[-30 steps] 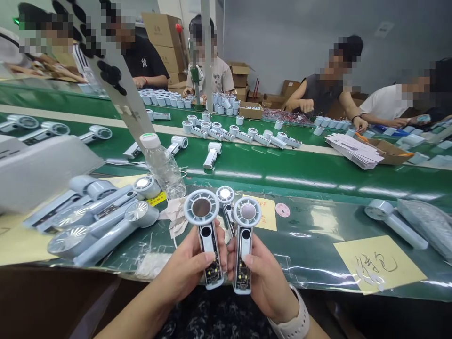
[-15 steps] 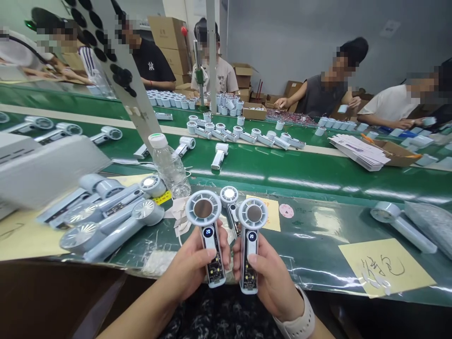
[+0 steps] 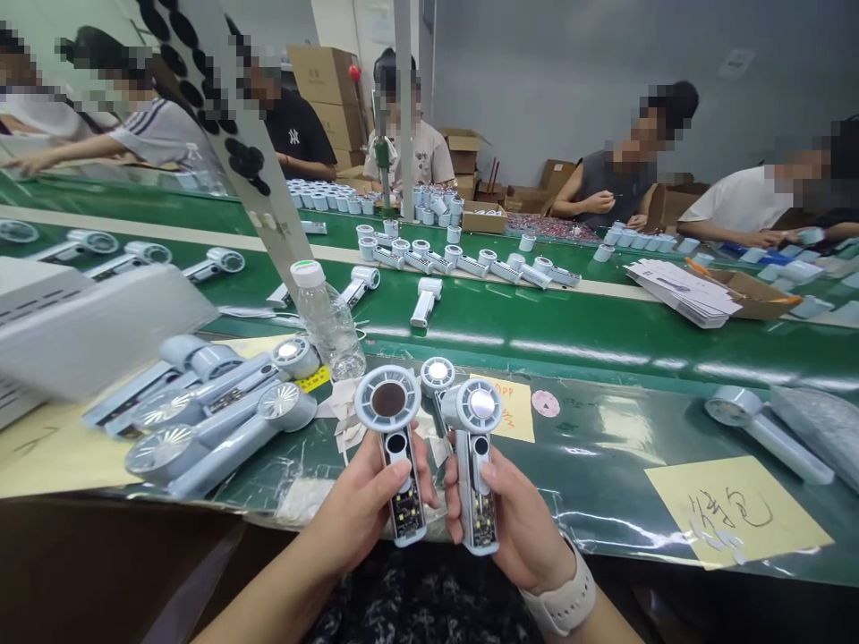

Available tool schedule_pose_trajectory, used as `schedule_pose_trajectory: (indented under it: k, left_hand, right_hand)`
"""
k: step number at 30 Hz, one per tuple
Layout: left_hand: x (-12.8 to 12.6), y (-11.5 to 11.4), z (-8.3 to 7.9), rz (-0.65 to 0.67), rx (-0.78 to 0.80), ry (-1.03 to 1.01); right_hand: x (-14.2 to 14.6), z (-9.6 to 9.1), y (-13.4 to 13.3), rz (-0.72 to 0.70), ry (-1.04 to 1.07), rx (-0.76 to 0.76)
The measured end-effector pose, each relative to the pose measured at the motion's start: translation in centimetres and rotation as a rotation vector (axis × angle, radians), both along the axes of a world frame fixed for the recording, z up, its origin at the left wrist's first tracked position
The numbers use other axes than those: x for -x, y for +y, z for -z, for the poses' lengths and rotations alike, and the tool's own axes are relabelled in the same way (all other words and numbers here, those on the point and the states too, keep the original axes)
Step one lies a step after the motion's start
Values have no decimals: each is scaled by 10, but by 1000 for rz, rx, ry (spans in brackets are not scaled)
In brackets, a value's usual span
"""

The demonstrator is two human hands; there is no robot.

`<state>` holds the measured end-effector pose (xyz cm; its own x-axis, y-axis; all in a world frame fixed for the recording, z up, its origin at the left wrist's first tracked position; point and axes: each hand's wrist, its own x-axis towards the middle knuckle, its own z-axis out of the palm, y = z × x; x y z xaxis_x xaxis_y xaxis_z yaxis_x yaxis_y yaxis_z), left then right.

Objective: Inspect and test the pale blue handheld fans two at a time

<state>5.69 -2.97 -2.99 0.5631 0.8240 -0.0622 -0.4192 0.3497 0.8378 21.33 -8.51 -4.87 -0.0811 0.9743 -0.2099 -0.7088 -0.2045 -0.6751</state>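
My left hand (image 3: 362, 510) grips the handle of a pale blue handheld fan (image 3: 390, 420), held upright with its round head facing me and its circuit board showing low on the handle. My right hand (image 3: 520, 523) grips a second fan (image 3: 478, 429) the same way, turned slightly to the right, thumb on its handle. The round displays on both handles are dark. A third fan (image 3: 437, 380) lies on the table just behind the two.
Several finished fans (image 3: 221, 420) lie in a pile at left beside a clear water bottle (image 3: 327, 319). Yellow notes (image 3: 735, 510) lie on the green table. One fan (image 3: 761, 427) lies at right. A conveyor (image 3: 537, 322) carries more fans; several people sit across it.
The round displays lit up on both fans half a second ago and are dark now. The right-hand fan has turned slightly to the right. The view shifted a little.
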Motion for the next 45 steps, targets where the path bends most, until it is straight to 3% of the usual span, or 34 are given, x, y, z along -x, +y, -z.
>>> schedule_pose_trajectory:
  k: [13, 17, 23, 34, 38, 43, 45]
  left_hand:
    - [1, -5, -6, -17, 67, 47]
    - [2, -2, -3, -86, 0, 226]
    - [3, -4, -4, -129, -87, 447]
    - [17, -9, 1, 17, -62, 246]
    - [12, -7, -4, -9, -29, 213]
    - [5, -8, -9, 68, 114, 167]
    - [4, -8, -7, 23, 118, 185]
  right_hand:
    - [2, 4, -5, 7, -54, 23]
    - [2, 8, -3, 35, -74, 15]
    - [-4, 6, -4, -11, 85, 16]
    - [-4, -5, -7, 138, 13, 10]
    - [-8, -8, -5, 111, 65, 24]
    - [-6, -10, -7, 46, 126, 79]
    - [-5, -11, -8, 24, 114, 77]
